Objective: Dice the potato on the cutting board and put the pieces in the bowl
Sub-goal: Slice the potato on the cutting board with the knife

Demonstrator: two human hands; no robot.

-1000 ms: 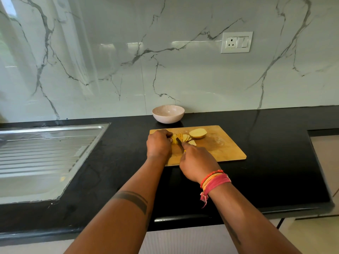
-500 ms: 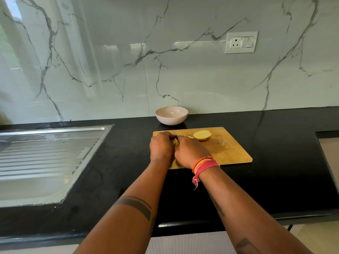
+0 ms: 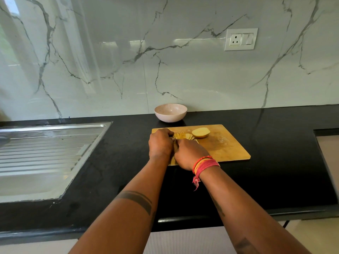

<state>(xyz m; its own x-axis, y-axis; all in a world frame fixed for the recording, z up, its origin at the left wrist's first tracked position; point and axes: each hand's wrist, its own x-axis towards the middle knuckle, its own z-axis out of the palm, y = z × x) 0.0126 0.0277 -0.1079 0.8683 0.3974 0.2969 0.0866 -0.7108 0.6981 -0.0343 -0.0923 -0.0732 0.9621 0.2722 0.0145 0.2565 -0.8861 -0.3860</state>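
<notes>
We stand at a black surface [image 3: 275, 162] with a wooden cutting board [image 3: 225, 149] lying flat on it. Our left hand [image 3: 160, 143] sits on the left part of the board, its fingers curled down over the potato slices [image 3: 183, 136], which fan out in a row just past our knuckles. Our right hand [image 3: 189, 154] is right beside the left one, almost touching it, with its fingers curled closed around something we cannot see well; a thin bit of a knife [image 3: 175, 141] shows between the two hands. A potato half [image 3: 200, 132] rests on the board just to the right of the slices, cut side up. The pink bowl [image 3: 170, 112] stands on the surface behind the board, near the marble wall [image 3: 128, 61], and no pieces show in it. A steel sink [image 3: 45, 153] is off to the left. Red and orange threads [image 3: 203, 165] wrap our right wrist.
</notes>
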